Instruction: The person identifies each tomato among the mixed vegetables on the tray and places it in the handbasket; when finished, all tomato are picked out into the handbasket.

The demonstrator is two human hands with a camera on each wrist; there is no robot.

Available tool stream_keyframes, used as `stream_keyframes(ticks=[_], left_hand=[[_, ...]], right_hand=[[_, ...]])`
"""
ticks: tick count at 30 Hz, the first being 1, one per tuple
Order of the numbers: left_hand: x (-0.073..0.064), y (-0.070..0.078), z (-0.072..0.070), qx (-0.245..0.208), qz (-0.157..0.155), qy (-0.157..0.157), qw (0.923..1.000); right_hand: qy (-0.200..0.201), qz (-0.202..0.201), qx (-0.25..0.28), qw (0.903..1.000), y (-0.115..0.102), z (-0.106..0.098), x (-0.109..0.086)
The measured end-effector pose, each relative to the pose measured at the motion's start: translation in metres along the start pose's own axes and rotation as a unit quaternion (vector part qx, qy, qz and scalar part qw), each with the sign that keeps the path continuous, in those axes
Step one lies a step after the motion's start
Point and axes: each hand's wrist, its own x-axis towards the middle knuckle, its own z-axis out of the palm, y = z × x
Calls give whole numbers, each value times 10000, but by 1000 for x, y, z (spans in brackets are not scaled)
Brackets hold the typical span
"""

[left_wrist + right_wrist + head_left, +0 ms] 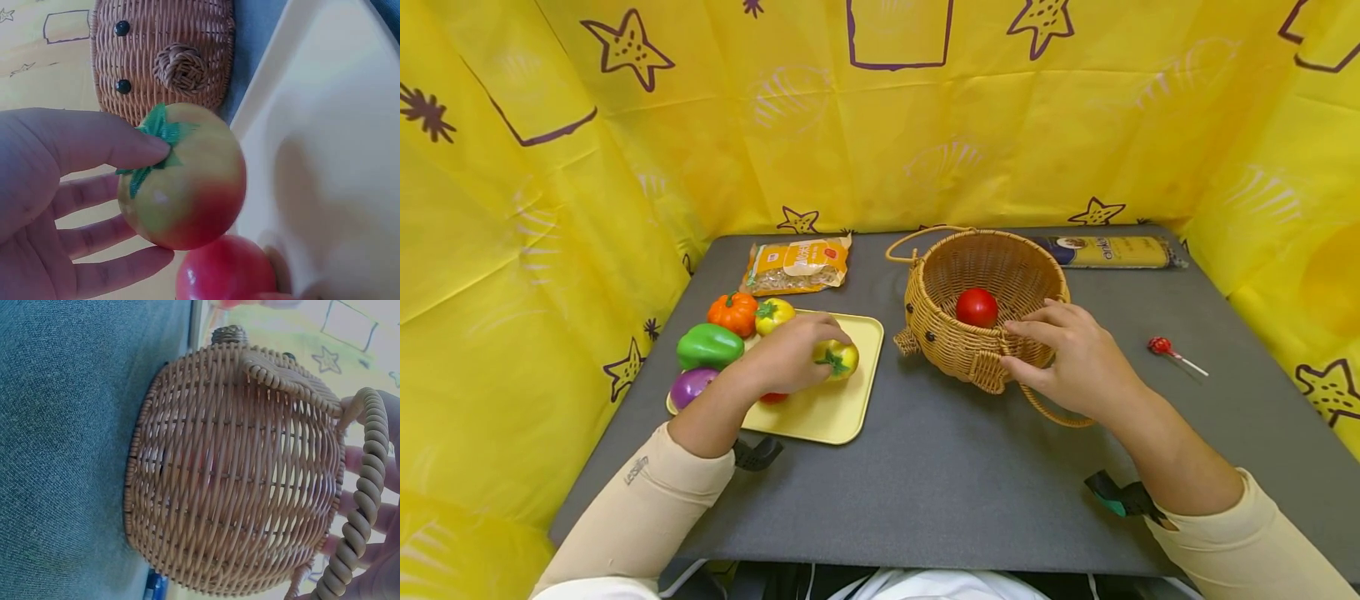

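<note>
Holds a yellow-red tomato (842,360) in the left hand (793,357) over the tray (820,427) near the left edge of the surface (947,483) and grips the rim of the wicker basket (953,354) with the right hand (1075,358).

Left grip (44,169), bare hand: holds one round fruit (194,194), yellow blushing to red, thumb on its green leafy calyx (164,125). One glossy red round item (222,272), partly hidden behind it. One pale tray (350,119), right side. One wicker basket (150,47), top, with two black eyes (122,28) and coiled snout (181,69). Bluish tabletop (253,34) between basket and tray. Yellow cloth (37,90), patterned, upper left.
</note>
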Motion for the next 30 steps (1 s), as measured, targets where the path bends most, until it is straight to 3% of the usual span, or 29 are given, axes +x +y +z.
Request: stream_keyframes(ticks=[15, 24, 30], left_hand=[[26, 29, -17, -111, -180, 945, 9953], [60, 59, -35, -302, -23, 1449, 9890], [83, 83, -42, -411, 10, 1491, 9880]], right_hand=[[10, 26, 2, 10000, 1, 1, 0], [-17, 73, -19, 10000, 1, 0, 0], [-4, 20, -26, 10000, 1, 0, 1]])
